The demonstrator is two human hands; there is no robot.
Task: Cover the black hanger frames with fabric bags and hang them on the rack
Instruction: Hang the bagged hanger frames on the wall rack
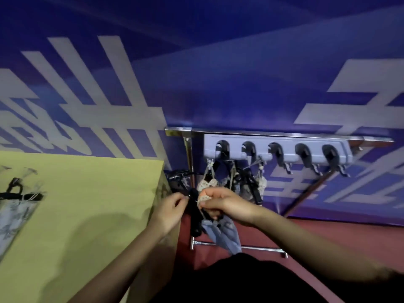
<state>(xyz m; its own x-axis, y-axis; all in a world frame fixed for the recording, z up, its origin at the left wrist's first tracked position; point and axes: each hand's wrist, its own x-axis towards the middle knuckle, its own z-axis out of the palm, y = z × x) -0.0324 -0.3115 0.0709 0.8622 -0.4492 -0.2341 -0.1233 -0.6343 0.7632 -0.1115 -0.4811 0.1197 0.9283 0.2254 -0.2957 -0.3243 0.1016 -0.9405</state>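
Observation:
In front of the rack, both hands work on one black hanger frame point(194, 213) with a blue-grey fabric bag point(225, 235) drooping from it. My left hand point(172, 209) pinches the frame's top from the left. My right hand point(220, 204) grips the bag's pale top edge and cord. The grey hook rack point(277, 150) hangs from a steel rail point(262, 133). Its three left hooks carry covered hangers point(231, 182); the two right hooks are bare. Another covered hanger point(15, 206) lies on the yellow-green table point(87, 204) at the far left.
A blue banner wall with white lettering point(218, 84) stands behind the rack. The rack's steel stand has an upright post point(189, 162), a slanted brace point(306, 193) and a floor bar point(251, 248) on a red floor. More black frames point(177, 178) lie behind the table corner.

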